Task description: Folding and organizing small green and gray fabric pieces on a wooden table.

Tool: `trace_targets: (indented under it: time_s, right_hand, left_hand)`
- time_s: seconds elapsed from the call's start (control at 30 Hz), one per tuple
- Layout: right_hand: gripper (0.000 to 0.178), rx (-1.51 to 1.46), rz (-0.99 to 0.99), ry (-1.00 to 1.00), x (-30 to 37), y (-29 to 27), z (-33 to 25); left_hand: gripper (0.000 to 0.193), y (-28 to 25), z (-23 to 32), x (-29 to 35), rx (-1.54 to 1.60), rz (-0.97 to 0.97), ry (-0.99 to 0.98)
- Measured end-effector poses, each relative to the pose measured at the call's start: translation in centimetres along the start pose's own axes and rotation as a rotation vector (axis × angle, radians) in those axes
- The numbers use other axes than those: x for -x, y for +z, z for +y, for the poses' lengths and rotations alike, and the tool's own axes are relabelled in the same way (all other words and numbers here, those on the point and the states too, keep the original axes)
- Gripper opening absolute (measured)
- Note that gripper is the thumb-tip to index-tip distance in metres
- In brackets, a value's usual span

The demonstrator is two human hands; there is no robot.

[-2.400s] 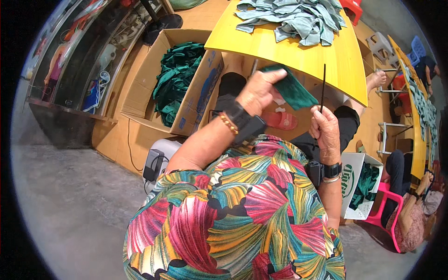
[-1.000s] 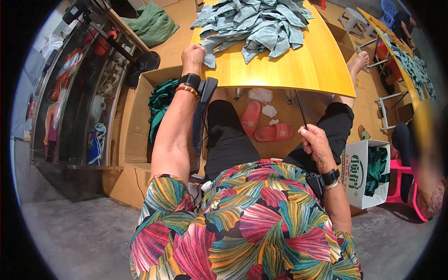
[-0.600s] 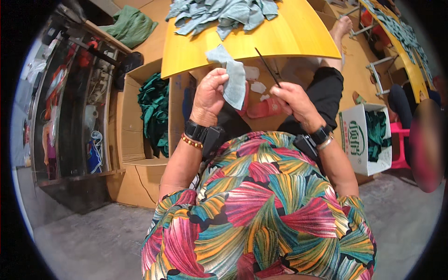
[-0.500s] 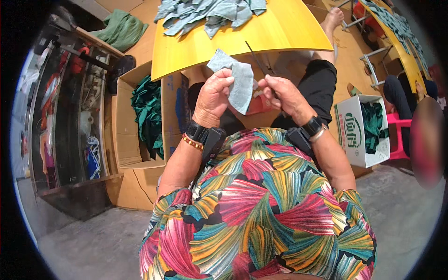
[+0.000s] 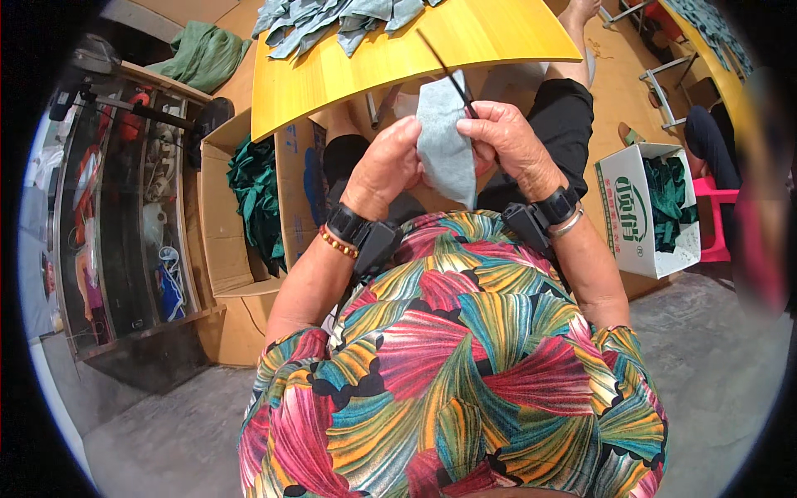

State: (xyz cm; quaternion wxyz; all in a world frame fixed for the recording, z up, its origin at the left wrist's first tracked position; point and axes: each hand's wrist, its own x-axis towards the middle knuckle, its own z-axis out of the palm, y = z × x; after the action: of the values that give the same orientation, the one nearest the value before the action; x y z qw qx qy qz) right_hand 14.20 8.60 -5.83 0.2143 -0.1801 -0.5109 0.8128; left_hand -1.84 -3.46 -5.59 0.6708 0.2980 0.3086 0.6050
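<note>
A small grey-blue cloth piece (image 5: 444, 141), long and pointed at its lower end, is held up between my hands just past the near edge of the yellow table. My left hand (image 5: 386, 166) pinches its left edge. The right hand (image 5: 508, 143) grips the cloth's right edge between thumb and fingers. A thin dark stick (image 5: 438, 58) also sticks up out of that hand, slanting to the upper left over the table; its lower end is hidden by the fingers. More grey-blue cloth pieces (image 5: 344, 23) lie heaped on the table.
The yellow table (image 5: 432, 70) spans the far side. A cardboard box (image 5: 217, 249) with dark green cloth stands left, near a shelf rack (image 5: 124, 332). At right are a white box (image 5: 672, 264) of green cloth, a pink stool (image 5: 716, 217) and another person's leg (image 5: 710, 145).
My hands have come together, and the right hand now grips the cloth too. The cloth has turned flatter and more upright. The dark stick has moved left, against the cloth's top.
</note>
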Motion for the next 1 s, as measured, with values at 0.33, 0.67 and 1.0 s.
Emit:
trace_targets:
  time_s: [0.33, 0.67, 1.0]
  right_hand:
    - [0.014, 0.004, 0.058, 0.007, 0.3, -0.8, 0.8]
    - [0.014, 0.254, 0.135, -0.19, 0.1, 0.9, 0.5]
    - [0.021, 0.526, 0.204, -0.234, 0.4, 1.0, -0.2]
  left_hand:
    - [0.018, 1.6, -0.6, -3.1, -0.118, 0.346, 0.321]
    - [0.018, 1.4, -0.5, -2.1, -0.113, 0.409, 0.244]
    - [0.014, 2.9, 0.1, -1.1, -0.359, 0.307, 0.239]
